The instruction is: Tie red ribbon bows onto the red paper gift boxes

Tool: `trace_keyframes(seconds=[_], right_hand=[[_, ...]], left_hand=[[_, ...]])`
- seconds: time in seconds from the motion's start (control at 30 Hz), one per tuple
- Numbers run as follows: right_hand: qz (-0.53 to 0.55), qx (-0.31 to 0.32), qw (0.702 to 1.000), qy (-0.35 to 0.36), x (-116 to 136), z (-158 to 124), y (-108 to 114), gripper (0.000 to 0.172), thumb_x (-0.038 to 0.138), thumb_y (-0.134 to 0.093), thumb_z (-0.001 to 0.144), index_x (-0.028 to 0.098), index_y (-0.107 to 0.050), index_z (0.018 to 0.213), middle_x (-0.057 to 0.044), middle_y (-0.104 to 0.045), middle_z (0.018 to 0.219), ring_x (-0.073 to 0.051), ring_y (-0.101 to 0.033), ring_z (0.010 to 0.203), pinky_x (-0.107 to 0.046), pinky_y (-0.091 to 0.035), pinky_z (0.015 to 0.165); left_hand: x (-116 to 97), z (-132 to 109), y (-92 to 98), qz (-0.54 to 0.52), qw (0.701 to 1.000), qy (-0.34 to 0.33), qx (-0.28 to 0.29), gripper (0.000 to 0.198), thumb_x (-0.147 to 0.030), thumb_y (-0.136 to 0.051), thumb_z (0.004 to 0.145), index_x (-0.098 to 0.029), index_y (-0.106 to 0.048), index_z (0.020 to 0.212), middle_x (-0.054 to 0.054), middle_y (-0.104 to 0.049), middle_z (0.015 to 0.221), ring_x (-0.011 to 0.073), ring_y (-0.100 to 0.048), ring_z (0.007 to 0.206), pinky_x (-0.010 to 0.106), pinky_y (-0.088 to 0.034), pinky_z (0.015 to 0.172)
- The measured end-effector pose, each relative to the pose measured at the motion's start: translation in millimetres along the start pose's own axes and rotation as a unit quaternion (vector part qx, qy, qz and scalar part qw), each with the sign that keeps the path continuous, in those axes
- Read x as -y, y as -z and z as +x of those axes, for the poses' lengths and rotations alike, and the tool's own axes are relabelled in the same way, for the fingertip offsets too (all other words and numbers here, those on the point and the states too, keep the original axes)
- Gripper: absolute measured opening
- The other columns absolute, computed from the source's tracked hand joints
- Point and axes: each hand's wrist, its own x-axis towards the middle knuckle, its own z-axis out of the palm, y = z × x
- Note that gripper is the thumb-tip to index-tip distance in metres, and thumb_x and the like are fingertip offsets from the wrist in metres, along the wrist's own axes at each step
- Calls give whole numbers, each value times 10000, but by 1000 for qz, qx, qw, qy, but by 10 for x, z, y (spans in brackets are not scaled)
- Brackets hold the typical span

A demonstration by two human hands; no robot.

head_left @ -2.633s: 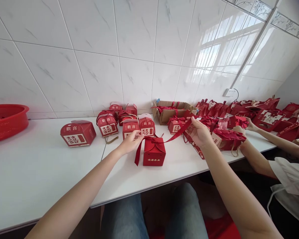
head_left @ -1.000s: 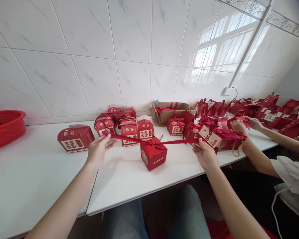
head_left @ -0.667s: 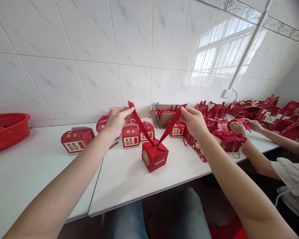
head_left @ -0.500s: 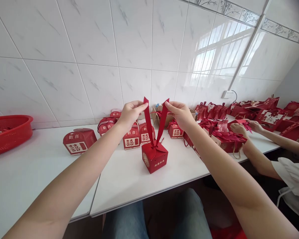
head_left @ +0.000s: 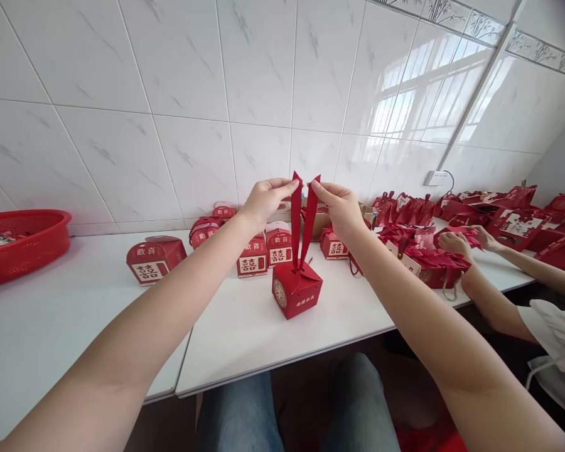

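A small red box with gold print stands on the white table between my forearms. Two red ribbon ends rise upright from its folded top, close together. My left hand pinches the tip of the left ribbon end between thumb and fingers. The tip of the right one is pinched by my right hand. Both hands are well above the box, and neither touches its body.
Several red boxes stand behind, another at left. A red basket sits at far left. At right lie many red bags, a ribbon-filled box and another person's hands.
My hands have come closer together, the left moving right, so the ribbon ends stand nearly parallel instead of in a wide V. The view has shifted slightly.
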Motion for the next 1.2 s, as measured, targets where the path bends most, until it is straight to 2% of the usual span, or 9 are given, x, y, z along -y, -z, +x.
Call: trace_keyframes(seconds=[0.27, 0.37, 0.53, 0.7, 0.8, 0.87, 0.97, 1.07, 1.2], right_hand=[[-57, -52, 996, 32, 146, 27, 59, 308, 488, -731, 689, 204, -715, 809, -4, -658, 785, -153, -632, 771, -282, -510, 639], [-89, -59, 993, 41, 188, 7, 149, 322, 499, -712, 704, 199, -709, 823, 0, -633, 739, -142, -628, 752, -254, -497, 596], [-130, -70, 987, 59, 269, -43, 299, 281, 452, -691, 748, 178, -694, 813, -16, -637, 738, -109, -609, 648, -238, -498, 548], [-136, -108, 984, 47, 278, -74, 433, 203, 377, -700, 755, 176, -688, 784, -21, -659, 745, -95, -604, 597, -224, -504, 534], [-138, -138, 980, 31, 230, -119, 562, 174, 341, -717, 737, 172, -692, 765, -20, -659, 715, -97, -602, 584, -217, -496, 516], [-146, -155, 977, 20, 172, -175, 688, 171, 328, -734, 717, 167, -694, 754, -16, -651, 679, -99, -601, 570, -222, -502, 526], [-170, -174, 970, -3, 54, -293, 917, 189, 321, -771, 671, 160, -697, 740, -9, -644, 649, -101, -601, 557, -230, -510, 554], [-176, -188, 965, -42, -61, -430, 1136, 207, 315, -794, 637, 157, -702, 736, -19, -656, 662, -106, -601, 565, -226, -502, 541], [-151, -189, 968, -60, -145, -578, 1356, 223, 331, -804, 620, 169, -706, 740, -18, -655, 662, -111, -590, 556, -228, -495, 509]], left_hand=[[-105, 156, 65, -7, 1000, -19, 14, 231, -372, -696, 779, -163, -686, 875, 63, -666, 977, 205, -632, 871, 382, -477, 787], [-95, 257, 187, 33, 999, 0, -30, 209, -341, -694, 783, -153, -688, 875, 59, -652, 964, 158, -616, 765, 335, -459, 736], [-49, 357, 508, 97, 990, 42, -90, 223, -351, -725, 728, -163, -700, 845, 54, -644, 892, 83, -508, 552, 236, -388, 527], [-54, 212, 758, 115, 986, 48, -109, 149, -253, -735, 673, -153, -697, 777, 47, -635, 808, 93, -525, 573, 217, -392, 506], [-34, 50, 888, 136, 980, 77, -123, 132, -231, -714, 672, -152, -680, 772, 48, -633, 781, 120, -552, 619, 229, -402, 523], [13, -57, 992, 212, 962, 109, -135, 156, -276, -689, 699, -165, -673, 807, 38, -640, 761, 136, -559, 641, 245, -409, 547], [122, -194, 1145, 371, 905, 147, -146, 179, -326, -658, 713, -186, -676, 823, 5, -617, 665, 160, -543, 648, 284, -409, 606], [235, -291, 1243, 454, 865, 156, -146, 143, -330, -697, 634, -202, -662, 690, -14, -563, 567, 205, -519, 701, 345, -393, 693], [345, -347, 1307, 542, 820, 135, -125, 188, -473, -645, 626, -293, -592, 621, -42, -482, 504, 244, -479, 741, 443, -398, 753]])
